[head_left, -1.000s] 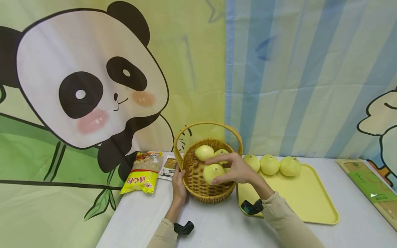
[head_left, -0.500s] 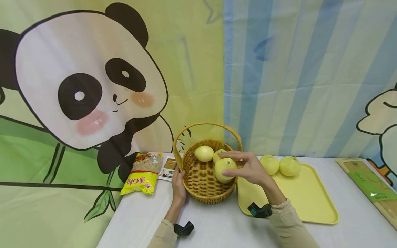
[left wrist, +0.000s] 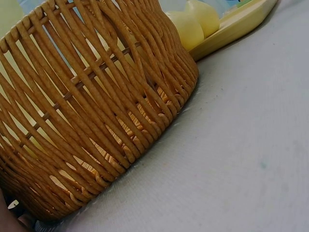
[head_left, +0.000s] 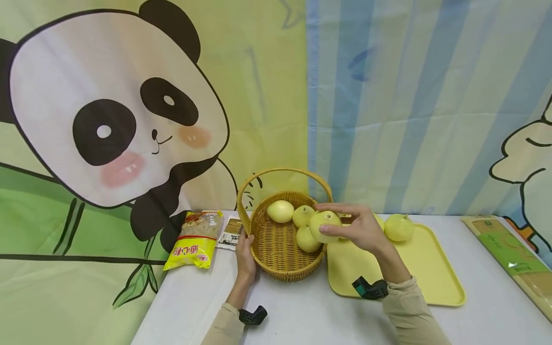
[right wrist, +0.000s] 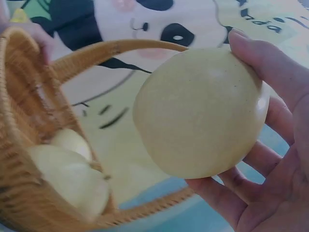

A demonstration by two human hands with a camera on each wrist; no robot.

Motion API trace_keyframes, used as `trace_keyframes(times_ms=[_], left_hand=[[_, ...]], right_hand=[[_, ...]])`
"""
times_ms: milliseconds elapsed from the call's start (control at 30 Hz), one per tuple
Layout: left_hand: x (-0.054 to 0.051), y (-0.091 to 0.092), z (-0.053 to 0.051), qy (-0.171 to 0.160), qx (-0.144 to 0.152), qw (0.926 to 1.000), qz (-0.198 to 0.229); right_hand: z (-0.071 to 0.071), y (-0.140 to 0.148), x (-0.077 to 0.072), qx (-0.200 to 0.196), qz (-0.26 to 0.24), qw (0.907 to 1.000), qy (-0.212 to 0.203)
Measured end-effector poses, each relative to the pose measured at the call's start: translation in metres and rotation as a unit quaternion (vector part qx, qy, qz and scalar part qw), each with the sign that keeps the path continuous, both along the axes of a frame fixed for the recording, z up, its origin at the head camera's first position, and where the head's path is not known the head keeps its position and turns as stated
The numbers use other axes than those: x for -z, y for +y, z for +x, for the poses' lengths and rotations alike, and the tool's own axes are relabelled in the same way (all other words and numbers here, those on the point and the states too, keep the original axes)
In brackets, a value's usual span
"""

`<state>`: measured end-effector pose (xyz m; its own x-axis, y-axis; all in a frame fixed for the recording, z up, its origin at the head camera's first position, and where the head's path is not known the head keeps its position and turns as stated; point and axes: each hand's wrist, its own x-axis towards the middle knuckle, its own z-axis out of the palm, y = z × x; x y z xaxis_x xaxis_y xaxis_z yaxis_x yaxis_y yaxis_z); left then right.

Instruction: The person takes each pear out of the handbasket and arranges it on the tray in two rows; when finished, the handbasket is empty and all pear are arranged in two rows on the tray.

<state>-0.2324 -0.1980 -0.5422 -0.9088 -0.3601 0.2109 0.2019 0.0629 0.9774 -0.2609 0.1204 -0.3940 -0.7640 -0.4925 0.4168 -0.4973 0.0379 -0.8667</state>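
The right hand (head_left: pixel 366 230) pinches a round, pale yellow fruit (head_left: pixel 324 226) between thumb and fingers, holding it up by the right side of the wicker basket (head_left: pixel 288 276). The right wrist view shows a gap between this fruit and those lying in the basket. The left hand (head_left: pixel 246 261) grips the basket's left side, its thumb up by the rim (most of its fingers are hidden behind the weave).

Three more fruits lie in the basket: one at the back left (head_left: pixel 280 211), one at the back right (head_left: pixel 303 216) and one at the right side (head_left: pixel 308 240). The basket stands upright on the white counter (head_left: pixel 297 316), its arched handle (head_left: pixel 284 169) raised.

Just right of it is a yellow tray (head_left: pixel 435 282) with a fruit (head_left: pixel 398 227) near its back edge and another (head_left: pixel 380 222) partly hidden by the right hand. Left of the basket lie a yellow bag (head_left: pixel 194 239) and a small packet (head_left: pixel 230 234); a long green-and-tan package (head_left: pixel 513 258) lies at the far right, well apart from the basket.
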Motion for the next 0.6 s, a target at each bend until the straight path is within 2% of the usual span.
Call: trace_keyframes(times_ms=[200, 367, 500, 600], left_hand=[[0.000, 0.002, 0.000, -0.003, -0.003, 1.0000, -0.004], [0.003, 0.002, -0.001, -0.008, -0.001, 0.9999, -0.007], [0.003, -0.001, 0.000, -0.009, -0.001, 0.9999, -0.005], [0.003, -0.003, 0.000, -0.008, 0.000, 1.0000, -0.005]], right_hand=[[0.000, 0.037, -0.009, 0.041, -0.021, 0.9988, 0.017], [-0.005, 0.085, -0.011, 0.120, -0.046, 0.9916, 0.018], [-0.011, 0.123, -0.006, 0.218, -0.023, 0.9756, 0.015], [-0.015, 0.149, 0.003, 0.300, 0.022, 0.9536, -0.003]])
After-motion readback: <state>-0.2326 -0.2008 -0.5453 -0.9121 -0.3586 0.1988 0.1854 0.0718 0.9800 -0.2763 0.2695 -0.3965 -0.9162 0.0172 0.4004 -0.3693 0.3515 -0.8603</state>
